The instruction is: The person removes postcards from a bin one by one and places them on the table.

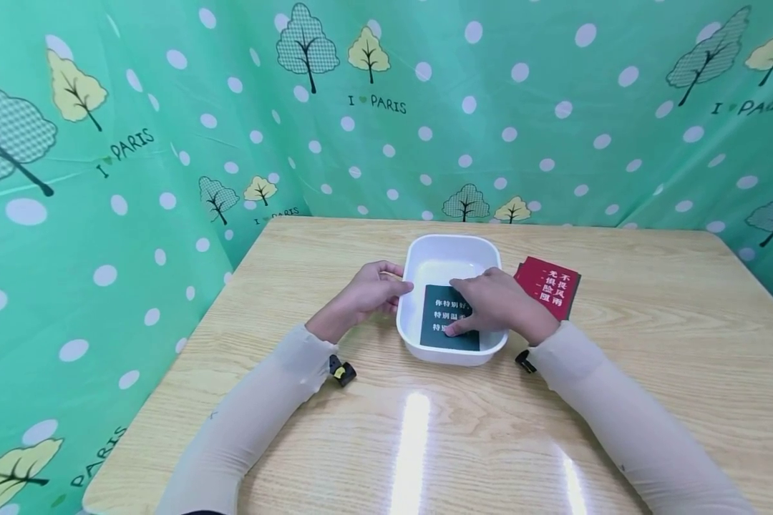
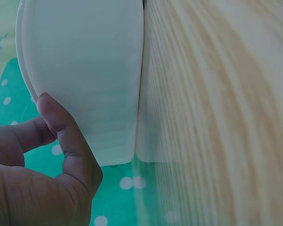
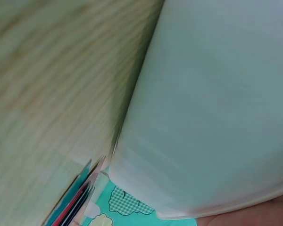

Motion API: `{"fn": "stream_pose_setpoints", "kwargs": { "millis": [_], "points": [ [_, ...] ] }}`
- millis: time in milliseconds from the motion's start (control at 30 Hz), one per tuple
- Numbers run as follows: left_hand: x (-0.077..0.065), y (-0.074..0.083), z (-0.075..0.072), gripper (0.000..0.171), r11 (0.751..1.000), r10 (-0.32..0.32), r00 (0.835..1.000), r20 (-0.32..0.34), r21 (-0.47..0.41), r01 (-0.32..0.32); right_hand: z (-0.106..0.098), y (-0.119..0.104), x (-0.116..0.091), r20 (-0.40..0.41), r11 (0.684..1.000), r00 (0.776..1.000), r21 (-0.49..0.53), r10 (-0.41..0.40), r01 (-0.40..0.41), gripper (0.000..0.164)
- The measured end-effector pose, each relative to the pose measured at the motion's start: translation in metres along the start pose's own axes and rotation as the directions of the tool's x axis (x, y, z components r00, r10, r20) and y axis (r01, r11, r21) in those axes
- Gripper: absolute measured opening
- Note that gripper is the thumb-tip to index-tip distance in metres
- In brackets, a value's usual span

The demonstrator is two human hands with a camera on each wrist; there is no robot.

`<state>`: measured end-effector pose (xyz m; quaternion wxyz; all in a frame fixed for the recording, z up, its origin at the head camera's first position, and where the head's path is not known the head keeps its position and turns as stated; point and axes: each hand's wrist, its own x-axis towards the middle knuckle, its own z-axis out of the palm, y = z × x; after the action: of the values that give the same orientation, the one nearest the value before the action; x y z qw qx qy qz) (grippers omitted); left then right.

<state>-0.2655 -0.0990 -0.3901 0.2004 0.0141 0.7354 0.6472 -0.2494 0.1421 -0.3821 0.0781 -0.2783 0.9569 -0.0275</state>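
Observation:
A white plastic basin (image 1: 451, 247) stands on the table. My left hand (image 1: 375, 292) holds its left rim; in the left wrist view, the thumb (image 2: 56, 113) touches the basin's outer wall (image 2: 85, 80) just under the rim. Inside the basin is a dark green card (image 1: 447, 340) with white Chinese characters. Over its right part reaches my right hand (image 1: 496, 304), thumb and forefinger spread apart, the thumb on the card's face. The other right fingers are hidden. The right wrist view shows mostly the basin's side wall (image 3: 212, 103).
Right of the basin lies a stack of cards with a red one (image 1: 557, 282) on top, partly behind the right wrist. Small black devices sit by the wrists, the left one (image 1: 343, 372) with a yellow mark. A green patterned curtain (image 1: 386, 143) hangs behind the wooden table (image 1: 477, 443).

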Motion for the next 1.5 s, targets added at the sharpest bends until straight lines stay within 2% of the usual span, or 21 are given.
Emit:
{"fn": "stream_pose_setpoints", "kwargs": {
  "millis": [167,400,833,1300,1500],
  "points": [
    [0.000,-0.001,0.000,0.036,1.000,-0.004,1.000,-0.004,-0.001,0.004,0.000,-0.001,0.002,-0.001,1.000,1.000,-0.013,0.000,0.000,0.093],
    [0.000,0.000,0.000,0.036,1.000,-0.004,1.000,-0.008,-0.003,0.004,0.001,-0.001,0.002,-0.042,0.999,0.999,-0.037,-0.005,0.004,0.096],
    [0.000,0.000,0.001,0.036,1.000,0.004,1.000,-0.001,0.007,-0.004,-0.001,-0.001,-0.001,-0.130,0.999,0.991,0.039,-0.013,0.019,0.100],
    [0.001,-0.001,0.000,0.036,1.000,-0.004,1.000,-0.004,-0.013,0.004,-0.008,0.001,-0.001,-0.203,0.980,0.979,0.197,0.019,0.022,0.072],
    [0.001,0.000,0.000,0.039,1.000,-0.003,1.000,-0.003,-0.004,0.003,-0.011,0.000,0.001,-0.257,0.949,0.966,0.306,0.008,0.074,0.047]
  ]
}}
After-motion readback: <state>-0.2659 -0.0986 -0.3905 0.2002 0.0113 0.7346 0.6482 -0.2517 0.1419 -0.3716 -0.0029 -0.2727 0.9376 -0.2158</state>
